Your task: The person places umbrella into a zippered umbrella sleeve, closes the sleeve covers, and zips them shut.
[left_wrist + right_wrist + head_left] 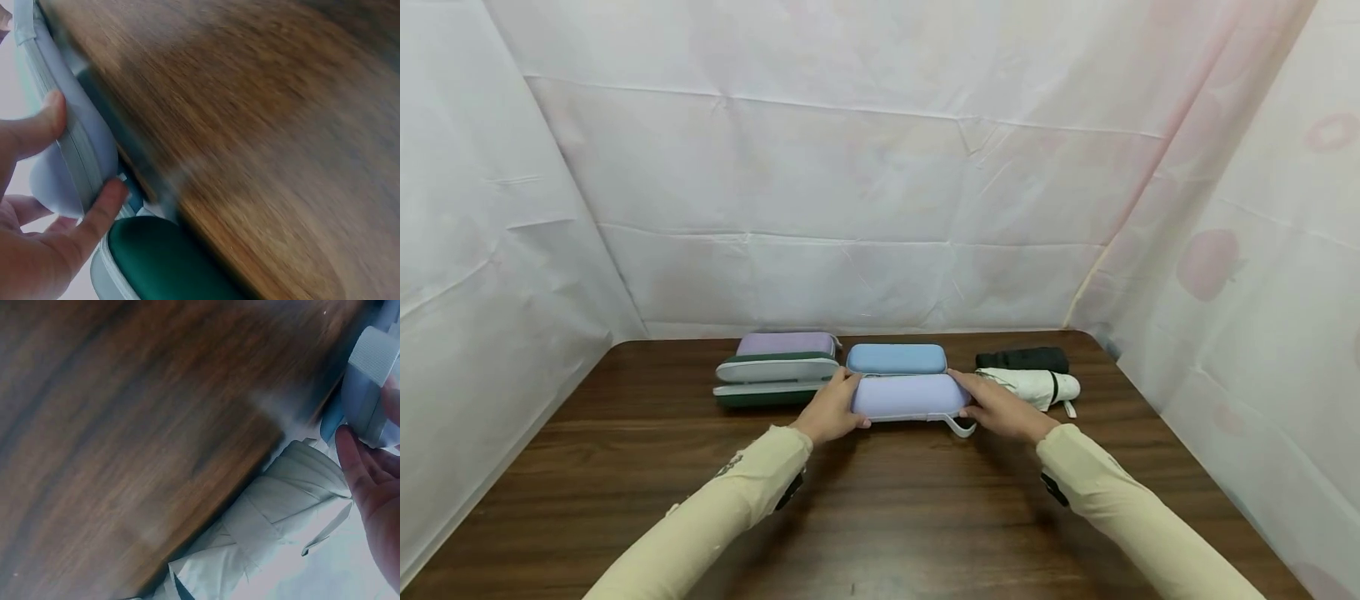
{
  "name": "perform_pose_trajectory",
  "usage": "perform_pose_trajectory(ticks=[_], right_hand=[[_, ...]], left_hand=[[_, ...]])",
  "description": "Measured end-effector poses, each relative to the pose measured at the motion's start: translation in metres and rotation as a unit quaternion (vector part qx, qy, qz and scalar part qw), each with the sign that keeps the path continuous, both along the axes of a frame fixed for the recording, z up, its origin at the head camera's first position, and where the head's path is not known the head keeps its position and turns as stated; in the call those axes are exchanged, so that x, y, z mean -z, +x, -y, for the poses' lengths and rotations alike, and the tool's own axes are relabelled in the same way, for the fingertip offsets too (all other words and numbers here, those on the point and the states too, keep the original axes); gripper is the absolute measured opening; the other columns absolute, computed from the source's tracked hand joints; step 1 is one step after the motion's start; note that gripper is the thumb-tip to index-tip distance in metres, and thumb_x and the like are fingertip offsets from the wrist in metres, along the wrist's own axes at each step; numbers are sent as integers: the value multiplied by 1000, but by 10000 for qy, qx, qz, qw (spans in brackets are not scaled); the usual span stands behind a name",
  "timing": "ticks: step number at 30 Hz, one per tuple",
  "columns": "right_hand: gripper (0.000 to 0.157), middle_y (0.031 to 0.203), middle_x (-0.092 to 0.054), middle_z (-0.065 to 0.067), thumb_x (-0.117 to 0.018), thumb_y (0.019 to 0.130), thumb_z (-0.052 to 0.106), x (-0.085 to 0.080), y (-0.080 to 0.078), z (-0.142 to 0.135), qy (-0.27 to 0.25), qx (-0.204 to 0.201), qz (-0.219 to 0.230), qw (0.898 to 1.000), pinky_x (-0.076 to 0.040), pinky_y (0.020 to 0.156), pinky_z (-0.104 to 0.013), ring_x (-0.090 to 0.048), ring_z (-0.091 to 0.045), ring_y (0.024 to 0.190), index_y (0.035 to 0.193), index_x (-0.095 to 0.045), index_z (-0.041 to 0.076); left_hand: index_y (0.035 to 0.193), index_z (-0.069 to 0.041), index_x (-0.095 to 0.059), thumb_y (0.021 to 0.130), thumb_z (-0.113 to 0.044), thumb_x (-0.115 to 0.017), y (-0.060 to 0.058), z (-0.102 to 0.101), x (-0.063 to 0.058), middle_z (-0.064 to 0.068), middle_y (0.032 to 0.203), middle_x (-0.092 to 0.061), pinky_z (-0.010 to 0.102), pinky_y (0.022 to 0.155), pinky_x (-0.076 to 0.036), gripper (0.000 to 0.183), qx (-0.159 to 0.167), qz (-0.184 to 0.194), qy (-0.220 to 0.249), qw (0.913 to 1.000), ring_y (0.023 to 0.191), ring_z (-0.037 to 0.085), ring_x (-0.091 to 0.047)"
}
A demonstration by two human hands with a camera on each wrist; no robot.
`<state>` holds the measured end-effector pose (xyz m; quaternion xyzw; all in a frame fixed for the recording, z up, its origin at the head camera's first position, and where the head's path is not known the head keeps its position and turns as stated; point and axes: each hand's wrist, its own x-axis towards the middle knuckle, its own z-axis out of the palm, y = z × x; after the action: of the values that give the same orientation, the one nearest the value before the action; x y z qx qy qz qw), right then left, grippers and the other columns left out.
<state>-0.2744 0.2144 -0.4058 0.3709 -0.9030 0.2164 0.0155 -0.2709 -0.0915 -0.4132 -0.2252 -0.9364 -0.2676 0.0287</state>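
Observation:
A lavender zippered case (pixel 910 396) lies lengthwise in front of a light blue case (pixel 897 358), and a pale strap loop (pixel 961 428) sticks out at its right end. My left hand (pixel 831 408) grips its left end, with the thumb (pixel 47 125) on the zipper side and the fingers round the far side. At the other end, my right hand (pixel 1002 407) holds it between thumb and fingers. In the left wrist view, a green case (pixel 159 259) sits close by the left fingertips. A folded cream umbrella (pixel 269 519) lies beside the right fingers.
Left of the hands, grey-and-green cases (pixel 775 369) are grouped in front of a purple case (pixel 784 343). A folded black umbrella (pixel 1022 359) lies behind the cream one at the right. The dark wooden table (pixel 917 517) meets white sheeting (pixel 850 183) at its back.

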Motion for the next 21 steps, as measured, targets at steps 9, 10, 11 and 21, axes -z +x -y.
perform_pose_trajectory(ticks=[9,10,11,21], right_hand=[[65,128,-50,-30,-68,84,-5,3,2,8,433,72,-837,9955,-41,94,-50,-50,-42,117,138,-33,-16],[65,127,-51,-30,-68,84,-5,3,2,8,523,159,-887,9946,-41,94,-50,-50,-42,115,137,-34,-16],[65,126,-51,-30,-69,83,-5,2,3,9,600,275,-872,9940,-42,94,-50,-51,-42,115,137,-34,-16],[62,121,-54,-25,-74,82,4,-6,13,6,860,779,-1011,9881,-43,91,-47,-49,-37,108,134,-43,-13]], left_hand=[[138,6,-43,79,-15,-79,4,-5,5,24,126,-46,47,86,-48,72,-202,-409,-335,9984,102,40,-58],[138,5,-43,80,-16,-79,4,-6,5,23,126,-47,47,84,-48,72,-212,-468,-435,9977,101,40,-58],[138,5,-43,80,-18,-79,4,-6,4,23,126,-48,47,82,-49,72,-217,-528,-550,9969,100,39,-59],[131,-4,-52,82,-25,-75,6,2,-21,15,114,-58,43,59,-51,58,43,-1318,-1757,9756,78,29,-64]])
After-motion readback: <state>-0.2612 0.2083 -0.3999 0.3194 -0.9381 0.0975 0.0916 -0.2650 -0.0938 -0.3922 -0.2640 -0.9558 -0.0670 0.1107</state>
